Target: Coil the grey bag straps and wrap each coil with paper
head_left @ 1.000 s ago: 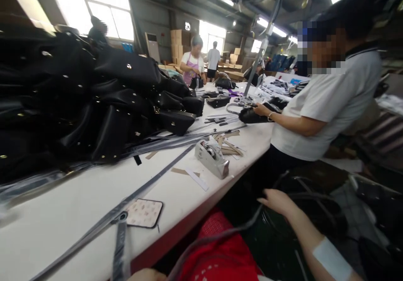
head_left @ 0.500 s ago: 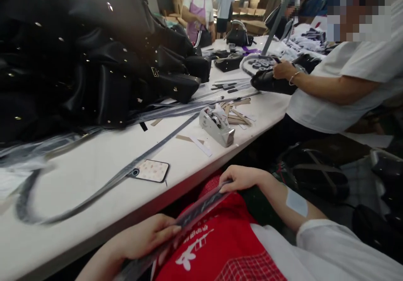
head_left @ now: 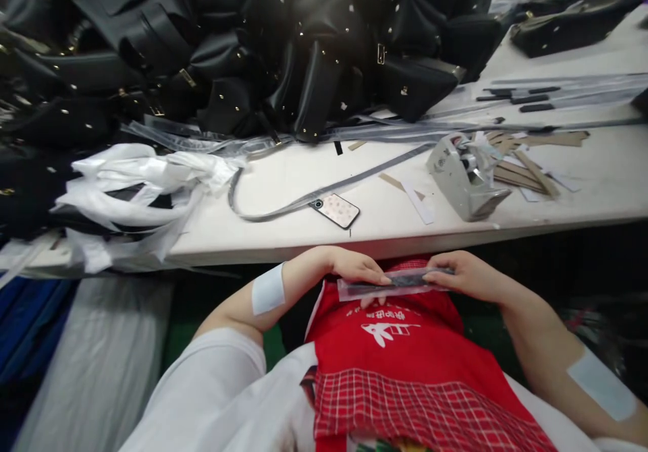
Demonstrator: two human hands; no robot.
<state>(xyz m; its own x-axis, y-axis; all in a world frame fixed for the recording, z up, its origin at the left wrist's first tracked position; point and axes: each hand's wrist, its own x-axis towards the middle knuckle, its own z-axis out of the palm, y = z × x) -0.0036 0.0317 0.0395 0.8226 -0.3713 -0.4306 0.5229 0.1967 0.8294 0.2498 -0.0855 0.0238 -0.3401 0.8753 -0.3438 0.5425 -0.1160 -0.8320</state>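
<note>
A dark strap in a clear plastic sleeve (head_left: 409, 280) lies crosswise in front of my red apron (head_left: 435, 334). My left hand (head_left: 358, 268) is closed on its left part, thumb on top and fingers partly hidden beneath, and the loose end of the plastic sticks out past it. Near the other end, my right hand (head_left: 463, 273) pinches the sleeve between thumb and fingers. Only a short stretch of the strap shows between the two hands. Both hands are just off the table's front edge.
On the white table (head_left: 273, 236) lie a phone (head_left: 338, 210), a long plastic-wrapped strip (head_left: 324, 190), a tape dispenser (head_left: 463, 175) and brown card strips (head_left: 521, 175). Black bags (head_left: 324, 81) are heaped behind, and white wrapping (head_left: 136, 182) lies at left.
My view has swung left and down, so the co-workers are out of sight. My hands are closer together on the wrapped strap, which is now nearly level.
</note>
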